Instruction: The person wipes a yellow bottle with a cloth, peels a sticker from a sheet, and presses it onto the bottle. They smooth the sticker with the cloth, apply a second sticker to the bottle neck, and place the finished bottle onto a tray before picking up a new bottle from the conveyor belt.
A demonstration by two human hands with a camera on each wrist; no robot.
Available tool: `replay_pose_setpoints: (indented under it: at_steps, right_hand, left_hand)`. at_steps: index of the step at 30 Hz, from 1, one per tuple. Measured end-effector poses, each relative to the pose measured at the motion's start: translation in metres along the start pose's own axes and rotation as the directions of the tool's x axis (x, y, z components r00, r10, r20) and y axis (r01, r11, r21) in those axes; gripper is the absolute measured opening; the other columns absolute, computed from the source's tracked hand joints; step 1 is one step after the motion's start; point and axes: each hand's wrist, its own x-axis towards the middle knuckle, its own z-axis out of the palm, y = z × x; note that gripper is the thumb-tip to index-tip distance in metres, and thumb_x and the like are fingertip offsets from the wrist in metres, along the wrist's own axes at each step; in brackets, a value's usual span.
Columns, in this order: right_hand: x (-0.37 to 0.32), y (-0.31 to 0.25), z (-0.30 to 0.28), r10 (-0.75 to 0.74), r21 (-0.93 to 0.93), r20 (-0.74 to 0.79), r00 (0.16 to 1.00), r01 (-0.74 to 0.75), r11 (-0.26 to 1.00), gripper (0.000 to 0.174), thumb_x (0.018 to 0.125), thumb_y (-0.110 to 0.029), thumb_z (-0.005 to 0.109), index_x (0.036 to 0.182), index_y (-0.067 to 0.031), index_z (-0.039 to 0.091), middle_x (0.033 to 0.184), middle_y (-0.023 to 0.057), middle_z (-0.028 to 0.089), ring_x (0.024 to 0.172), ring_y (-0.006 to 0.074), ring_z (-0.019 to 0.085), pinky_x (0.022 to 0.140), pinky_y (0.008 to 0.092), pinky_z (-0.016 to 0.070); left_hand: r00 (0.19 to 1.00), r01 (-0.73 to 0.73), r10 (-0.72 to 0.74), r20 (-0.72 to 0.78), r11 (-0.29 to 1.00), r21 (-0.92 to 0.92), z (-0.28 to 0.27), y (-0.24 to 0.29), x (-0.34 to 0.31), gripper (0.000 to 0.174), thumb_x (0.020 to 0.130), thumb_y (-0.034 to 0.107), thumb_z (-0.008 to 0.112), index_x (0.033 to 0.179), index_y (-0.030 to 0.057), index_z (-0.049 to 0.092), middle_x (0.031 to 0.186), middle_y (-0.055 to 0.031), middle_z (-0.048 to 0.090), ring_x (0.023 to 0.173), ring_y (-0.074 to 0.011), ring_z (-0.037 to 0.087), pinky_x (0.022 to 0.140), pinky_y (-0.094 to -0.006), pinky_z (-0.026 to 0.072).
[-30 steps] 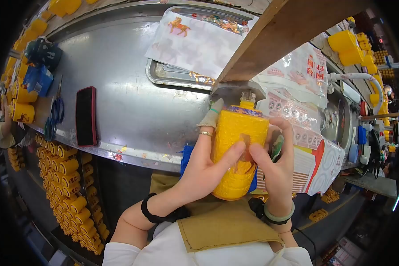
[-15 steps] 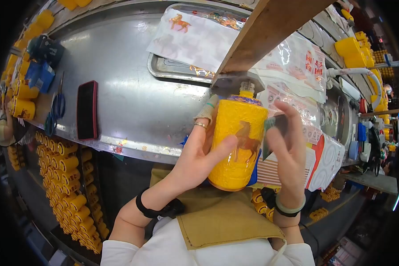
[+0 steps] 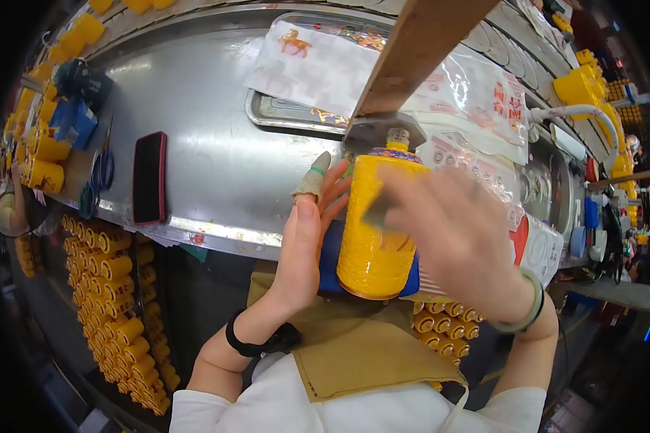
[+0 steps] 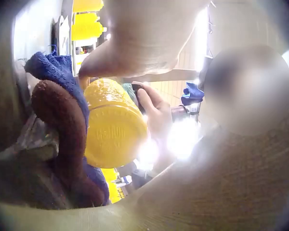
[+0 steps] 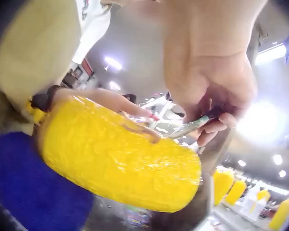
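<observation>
Against the palm of the left hand, the yellow bottle rests on a blue cloth at the near edge of the steel table. That hand's fingers lie straight along the bottle's side, pressing rather than wrapping. The right hand (badly blurred) crosses the bottle's front.

From the left wrist, the bottle's base faces the camera, with the cloth beside it.

From the right wrist, thumb and fingers pinch a thin flat card just above the bottle.

With nothing clasping the bottle, a hard stroke could roll it off the cloth.

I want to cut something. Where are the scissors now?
Head view, left side of the metal table: the scissors lie between the red-edged phone and yellow containers.
</observation>
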Motion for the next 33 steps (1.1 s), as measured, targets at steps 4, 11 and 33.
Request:
replay_pose_setpoints:
  at_steps: [4,11,33]
  right_hand:
    - [0.015,0.029,-0.012,-0.075,-0.234,-0.126,0.989,0.044,0.971,0.032,0.079,-0.014,0.076,0.110,-0.0075,0.073,0.103,0.0056,0.069,0.085,0.0232,0.061,0.072,0.0342,0.0467]
    - [-0.068,-0.016,0.002,-0.474,0.174,-0.147,0.868,0.494,0.852,0.025,0.079,-0.015,0.071,0.104,-0.0152,0.069,0.104,-0.0028,0.066,0.080,0.0115,0.055,0.069,0.0215,0.0463]
    - [-0.115,-0.010,0.039,0.820,0.858,-0.202,0.536,-0.307,0.412,0.034,0.102,-0.006,0.057,0.134,0.0033,0.054,0.128,0.0093,0.059,0.121,0.0173,0.054,0.106,0.0317,0.0404]
  left_hand:
    - [1.000,-0.018,0.019,-0.021,0.997,0.074,0.001,0.000,-0.007,0.083,0.106,0.065,0.023,0.162,0.0037,0.019,0.162,-0.0216,0.033,0.148,-0.0337,0.035,0.122,-0.0485,0.0245]
    - [0.984,-0.168,0.180,-0.006,0.929,0.329,-0.011,0.002,-0.014,0.081,0.107,0.059,0.032,0.157,-0.0049,0.030,0.157,-0.0244,0.038,0.142,-0.0342,0.043,0.118,-0.0453,0.0325]
    - [0.925,-0.374,0.045,0.377,-0.056,0.926,0.057,0.043,-0.025,0.108,0.061,0.081,0.073,0.144,0.0148,0.060,0.146,-0.0364,0.038,0.122,-0.0495,0.054,0.096,-0.0488,0.0524]
